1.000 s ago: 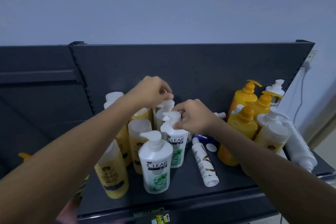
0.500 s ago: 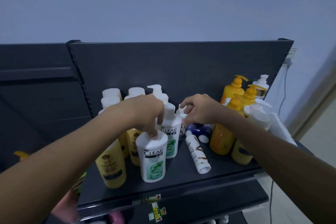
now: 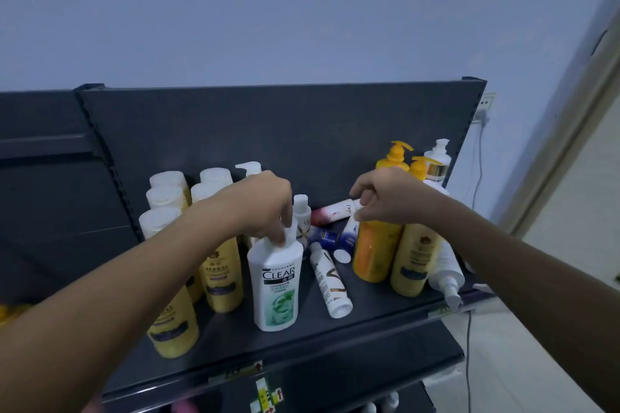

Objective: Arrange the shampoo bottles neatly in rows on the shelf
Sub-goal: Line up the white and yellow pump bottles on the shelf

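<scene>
On the dark shelf (image 3: pixel 335 342) a white CLEAR pump bottle (image 3: pixel 275 285) stands upright near the front. My left hand (image 3: pixel 265 208) is closed on its pump. My right hand (image 3: pixel 385 199) sits with curled fingers on top of an orange bottle (image 3: pixel 375 253), whose pump is hidden under the hand. Yellow white-capped bottles (image 3: pixel 219 275) stand in rows at the left. Between my hands a white tube (image 3: pixel 330 282), a blue bottle (image 3: pixel 330 238) and a pink Dove bottle (image 3: pixel 330 214) lie flat. A small white bottle (image 3: pixel 302 211) stands behind the CLEAR bottle.
A yellow bottle (image 3: pixel 414 258) stands right of the orange one, and a white pump bottle (image 3: pixel 446 273) lies at the shelf's right end. Orange and white pump bottles (image 3: pixel 397 157) stand at the back right. A wall socket with a cable (image 3: pixel 483 111) is beyond the shelf.
My left hand went from the back bottles down onto the front CLEAR bottle's pump. The second CLEAR bottle is no longer in sight. My right hand shifted right onto the orange bottle.
</scene>
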The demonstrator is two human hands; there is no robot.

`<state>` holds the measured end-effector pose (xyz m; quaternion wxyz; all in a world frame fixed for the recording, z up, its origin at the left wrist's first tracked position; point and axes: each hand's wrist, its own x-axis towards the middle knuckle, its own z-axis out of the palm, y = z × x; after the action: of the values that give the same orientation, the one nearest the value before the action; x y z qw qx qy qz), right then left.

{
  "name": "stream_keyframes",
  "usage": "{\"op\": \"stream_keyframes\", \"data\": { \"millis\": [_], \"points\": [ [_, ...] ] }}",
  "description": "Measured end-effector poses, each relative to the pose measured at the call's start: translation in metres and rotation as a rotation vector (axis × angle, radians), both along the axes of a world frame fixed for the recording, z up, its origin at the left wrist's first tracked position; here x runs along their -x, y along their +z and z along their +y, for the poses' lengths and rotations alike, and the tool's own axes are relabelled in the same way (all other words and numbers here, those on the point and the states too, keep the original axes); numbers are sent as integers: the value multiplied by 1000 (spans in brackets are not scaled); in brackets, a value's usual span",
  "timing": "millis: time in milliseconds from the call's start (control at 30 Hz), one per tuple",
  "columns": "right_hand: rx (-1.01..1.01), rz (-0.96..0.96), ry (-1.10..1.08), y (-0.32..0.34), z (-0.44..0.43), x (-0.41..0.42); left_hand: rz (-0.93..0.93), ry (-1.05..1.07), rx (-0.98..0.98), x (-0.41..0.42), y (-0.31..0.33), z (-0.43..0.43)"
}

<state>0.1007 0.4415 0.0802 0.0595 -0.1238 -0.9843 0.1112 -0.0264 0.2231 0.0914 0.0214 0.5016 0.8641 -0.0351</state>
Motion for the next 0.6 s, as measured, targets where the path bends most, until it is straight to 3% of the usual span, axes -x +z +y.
{"op": "stream_keyframes", "data": {
  "millis": [333,500,600],
  "points": [
    [-172,14,-62,19,56,-48,-34,93,65,-8,6,9],
    [-333,-196,-75,7,79,-65,-79,204,5,-16,15,6],
    [-338,-223,-65,-1,84,-64,-39,241,-32,-21,21,1]
  ]
}}
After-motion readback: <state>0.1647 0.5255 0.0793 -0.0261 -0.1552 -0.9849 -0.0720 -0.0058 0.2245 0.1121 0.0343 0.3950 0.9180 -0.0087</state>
